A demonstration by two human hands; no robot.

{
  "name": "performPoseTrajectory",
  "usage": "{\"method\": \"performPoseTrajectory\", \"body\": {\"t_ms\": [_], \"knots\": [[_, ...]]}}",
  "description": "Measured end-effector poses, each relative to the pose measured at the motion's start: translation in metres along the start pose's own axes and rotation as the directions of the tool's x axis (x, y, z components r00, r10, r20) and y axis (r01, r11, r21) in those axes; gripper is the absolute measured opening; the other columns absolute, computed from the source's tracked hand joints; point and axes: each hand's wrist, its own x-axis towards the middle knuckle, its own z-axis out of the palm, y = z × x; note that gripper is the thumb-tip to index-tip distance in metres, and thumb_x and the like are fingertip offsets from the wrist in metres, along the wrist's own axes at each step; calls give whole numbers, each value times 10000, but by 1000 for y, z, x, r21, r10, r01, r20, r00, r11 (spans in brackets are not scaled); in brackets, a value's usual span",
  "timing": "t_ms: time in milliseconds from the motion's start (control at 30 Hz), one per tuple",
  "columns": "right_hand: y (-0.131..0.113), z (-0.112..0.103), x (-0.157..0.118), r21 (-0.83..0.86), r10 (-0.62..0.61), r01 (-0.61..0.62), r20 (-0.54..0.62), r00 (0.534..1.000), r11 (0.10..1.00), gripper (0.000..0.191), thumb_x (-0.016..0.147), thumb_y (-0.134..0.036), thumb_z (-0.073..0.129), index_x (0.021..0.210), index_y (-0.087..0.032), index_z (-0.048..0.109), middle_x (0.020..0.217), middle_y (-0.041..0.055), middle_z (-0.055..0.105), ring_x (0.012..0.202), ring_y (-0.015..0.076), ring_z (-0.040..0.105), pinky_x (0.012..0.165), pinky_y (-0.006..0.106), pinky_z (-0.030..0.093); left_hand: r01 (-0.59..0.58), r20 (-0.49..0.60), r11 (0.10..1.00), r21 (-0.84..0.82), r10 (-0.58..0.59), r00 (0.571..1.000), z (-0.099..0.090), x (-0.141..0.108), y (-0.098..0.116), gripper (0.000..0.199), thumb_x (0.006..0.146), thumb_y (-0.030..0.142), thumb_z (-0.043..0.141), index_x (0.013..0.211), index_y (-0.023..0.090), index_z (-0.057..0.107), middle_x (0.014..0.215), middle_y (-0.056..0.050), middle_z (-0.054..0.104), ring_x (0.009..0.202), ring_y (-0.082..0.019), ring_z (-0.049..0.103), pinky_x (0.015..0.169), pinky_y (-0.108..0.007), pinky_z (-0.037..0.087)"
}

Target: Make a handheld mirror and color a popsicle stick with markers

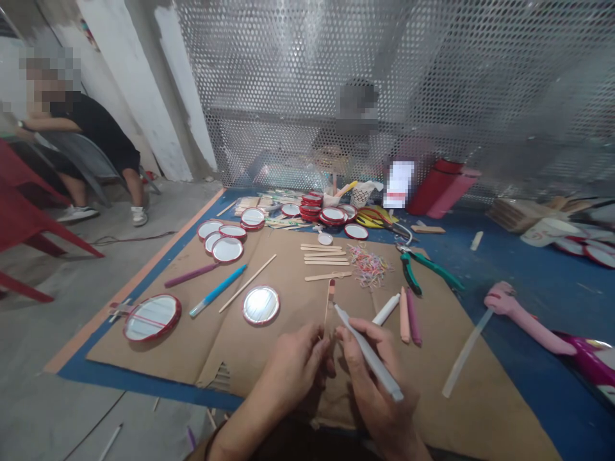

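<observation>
My left hand is closed around the lower part of an upright craft stick, whose top end is coloured dark red and orange. In my right hand is a pale white marker pen, its tip close to the stick's coloured end; I cannot tell if it touches. Beyond the hands lie several plain craft sticks and a pile of small coloured rubber bands. To the right are a white marker, a peach marker and a purple marker.
Cardboard covers part of the blue table. Red-rimmed discs lie at left and back. Green-handled pliers and a pink glue gun lie right. Perforated metal stands behind; a person sits far left.
</observation>
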Motion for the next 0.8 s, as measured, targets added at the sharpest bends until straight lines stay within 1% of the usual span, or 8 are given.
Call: {"method": "performPoseTrajectory", "body": {"t_ms": [100, 300, 400, 500, 600, 700, 800], "knots": [[-1, 0, -1, 28, 37, -37, -27, 999, 999, 125, 919, -252, 595, 1024, -194, 631, 829, 33, 716, 662, 143, 693, 593, 227, 562, -1, 5, 1000, -23, 1, 1000, 1, 0, 0, 244, 963, 336, 380, 754, 225, 435, 672, -27, 712, 498, -127, 610, 521, -209, 431], [2, 0, -3, 46, -16, 14, 55, 998, 999, 186, 903, -242, 618, 1085, -200, 626, 885, 34, 703, 692, 141, 684, 633, 241, 563, -10, -9, 1000, -3, 10, 1000, -1, 1, 4, 250, 946, 352, 397, 740, 221, 449, 615, -13, 666, 503, -135, 600, 519, -211, 426], [2, 2, -4, 16, 4, -4, 23, 1000, 1000, 163, 905, -257, 614, 1056, -197, 634, 870, 36, 709, 688, 149, 687, 631, 249, 565, -11, -2, 1000, 0, 11, 1000, -1, 1, 1, 264, 956, 365, 380, 748, 220, 457, 616, -14, 670, 504, -138, 601, 532, -217, 431], [1, 2, -4, 37, 49, -48, -32, 998, 998, 141, 916, -267, 600, 1033, -198, 635, 833, 31, 714, 682, 150, 695, 613, 239, 565, -8, 6, 1000, -7, 8, 1000, 0, 1, -1, 260, 957, 362, 371, 750, 223, 442, 647, -25, 694, 504, -140, 609, 533, -220, 434], [0, 1, -5, 71, 25, -25, -5, 1000, 997, 157, 910, -260, 610, 1054, -201, 632, 856, 33, 711, 698, 148, 696, 616, 236, 568, -2, 6, 1000, 3, 1, 1000, 0, 1, 1, 254, 951, 368, 384, 751, 224, 446, 627, -17, 681, 497, -142, 606, 521, -218, 427], [1, 1, -4, 58, -3, 1, 39, 999, 998, 177, 908, -249, 612, 1079, -203, 626, 889, 37, 705, 716, 146, 690, 644, 244, 570, -3, -1, 1000, 13, 3, 1000, -1, 1, 2, 258, 948, 375, 392, 751, 222, 458, 593, -4, 659, 489, -141, 601, 518, -216, 424], [0, 2, -3, 11, 16, -16, -16, 1000, 1000, 148, 906, -259, 615, 1039, -198, 637, 842, 33, 708, 689, 147, 687, 636, 246, 570, 0, 7, 1000, 1, 0, 1000, 0, 1, 1, 246, 950, 356, 386, 752, 223, 448, 623, -10, 680, 485, -135, 605, 512, -210, 427]]}}
